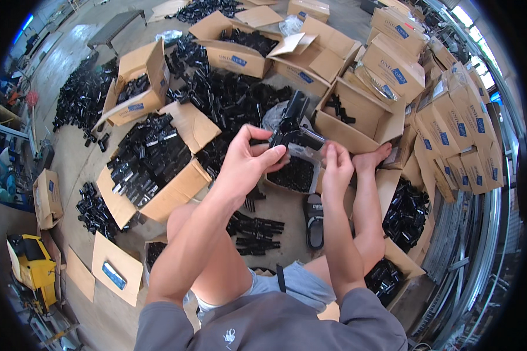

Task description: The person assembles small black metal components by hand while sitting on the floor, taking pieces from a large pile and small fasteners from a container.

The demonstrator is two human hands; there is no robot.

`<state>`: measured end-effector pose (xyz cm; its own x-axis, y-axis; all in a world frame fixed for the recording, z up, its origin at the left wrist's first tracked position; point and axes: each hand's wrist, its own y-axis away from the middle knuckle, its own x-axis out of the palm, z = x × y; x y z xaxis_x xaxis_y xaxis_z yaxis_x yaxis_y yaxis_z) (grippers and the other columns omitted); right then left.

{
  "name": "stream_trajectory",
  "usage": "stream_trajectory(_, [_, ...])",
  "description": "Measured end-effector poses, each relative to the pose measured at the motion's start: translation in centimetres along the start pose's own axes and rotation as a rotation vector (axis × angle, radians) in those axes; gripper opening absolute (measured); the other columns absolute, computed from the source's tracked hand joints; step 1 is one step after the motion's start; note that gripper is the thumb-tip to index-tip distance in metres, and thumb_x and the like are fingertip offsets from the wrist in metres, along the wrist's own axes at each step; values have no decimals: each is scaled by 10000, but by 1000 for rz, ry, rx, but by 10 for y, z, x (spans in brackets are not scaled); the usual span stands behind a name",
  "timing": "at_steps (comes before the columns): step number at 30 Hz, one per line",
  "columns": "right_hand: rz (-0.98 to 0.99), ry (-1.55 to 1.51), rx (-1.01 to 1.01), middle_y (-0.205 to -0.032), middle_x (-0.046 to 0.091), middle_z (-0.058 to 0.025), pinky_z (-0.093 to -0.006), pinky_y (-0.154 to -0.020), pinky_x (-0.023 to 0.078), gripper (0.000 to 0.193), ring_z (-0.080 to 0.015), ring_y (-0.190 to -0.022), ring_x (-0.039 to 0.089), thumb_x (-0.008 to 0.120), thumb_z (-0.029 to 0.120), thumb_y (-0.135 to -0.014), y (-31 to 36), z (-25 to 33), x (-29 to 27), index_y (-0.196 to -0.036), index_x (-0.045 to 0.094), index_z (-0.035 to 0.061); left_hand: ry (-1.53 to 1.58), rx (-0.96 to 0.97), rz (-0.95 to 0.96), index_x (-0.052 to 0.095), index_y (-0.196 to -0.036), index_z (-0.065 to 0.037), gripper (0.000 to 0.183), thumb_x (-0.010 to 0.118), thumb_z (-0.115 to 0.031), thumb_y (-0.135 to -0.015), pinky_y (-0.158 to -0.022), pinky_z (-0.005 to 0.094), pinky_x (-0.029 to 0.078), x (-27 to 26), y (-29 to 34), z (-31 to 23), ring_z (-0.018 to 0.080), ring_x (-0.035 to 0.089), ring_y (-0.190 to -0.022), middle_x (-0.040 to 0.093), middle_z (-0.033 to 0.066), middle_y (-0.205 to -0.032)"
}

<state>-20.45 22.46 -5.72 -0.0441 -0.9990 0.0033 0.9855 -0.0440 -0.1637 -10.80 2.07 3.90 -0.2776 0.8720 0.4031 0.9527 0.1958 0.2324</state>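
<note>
In the head view, the left hand (249, 153) is closed around the lower end of a black part (295, 110), thumb on the near side and index finger curled behind. The black part lies ahead and to the right of that hand, held up off the floor. Its long axis runs away from the left fingers, leaning slightly right, while a shorter side arm (309, 138) branches across toward the right hand (338, 167). The left hand is the nearer to the main body; the right one is close only to the side arm's tip. The right thumb and fingertips are bent in at that tip, but whether they are closed on it I cannot tell.

Below and between the two hands sits a container (317, 175) of small black pieces (290, 176). Just beyond the right hand stands an open cardboard box (348, 136) with a few dark pieces inside; well to the left of the left hand is a fuller carton (178, 188).
</note>
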Motion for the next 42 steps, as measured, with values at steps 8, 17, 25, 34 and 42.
stream_trajectory(8, [486, -403, 190, -1185, 704, -66, -309, -903, 522, 339, -127, -1069, 652, 706, 222, -1002, 22, 78, 39, -1276, 635, 36, 81, 82, 49, 449, -1165, -32, 292, 682, -46, -989, -852, 299, 596, 1, -2, -1, 176, 711, -984, 721, 161, -1097])
stream_trajectory(17, [443, -606, 496, -1110, 738, 1, -352, -951, 496, 186, -119, -1053, 651, 743, 177, -958, 15, 76, 36, -1130, 736, 104, 81, 106, 60, 462, -1160, -37, 251, 661, -45, -1007, -813, 258, 570, 12, 7, 0, 108, 679, -946, 728, 123, -1080])
stream_trajectory(25, [412, -596, 487, -1118, 738, 15, -341, -900, 487, 170, -114, -1056, 646, 751, 190, -955, 21, 67, 31, -1117, 742, 135, 66, 157, 21, 486, -1156, -18, 229, 655, -23, -1001, -801, 254, 552, 12, 3, 17, 101, 664, -942, 731, 128, -1068])
stream_trajectory(34, [394, -766, 489, -1156, 730, 5, -345, -958, 451, 190, -131, -1111, 633, 699, 226, -997, 29, 66, 38, -1163, 717, 135, -16, 286, -3, 496, -1145, 2, 243, 671, 13, -976, -799, 251, 526, 19, 4, 20, 98, 657, -931, 741, 146, -1053])
stream_trajectory(42, [414, -873, 490, -1244, 702, -13, -367, -1023, 423, 201, -154, -1178, 609, 678, 228, -1011, 33, 55, 39, -1183, 697, 126, -130, 311, -23, 499, -1129, -17, 228, 675, -2, -985, -808, 226, 523, 21, 11, 19, 73, 646, -948, 727, 118, -1074])
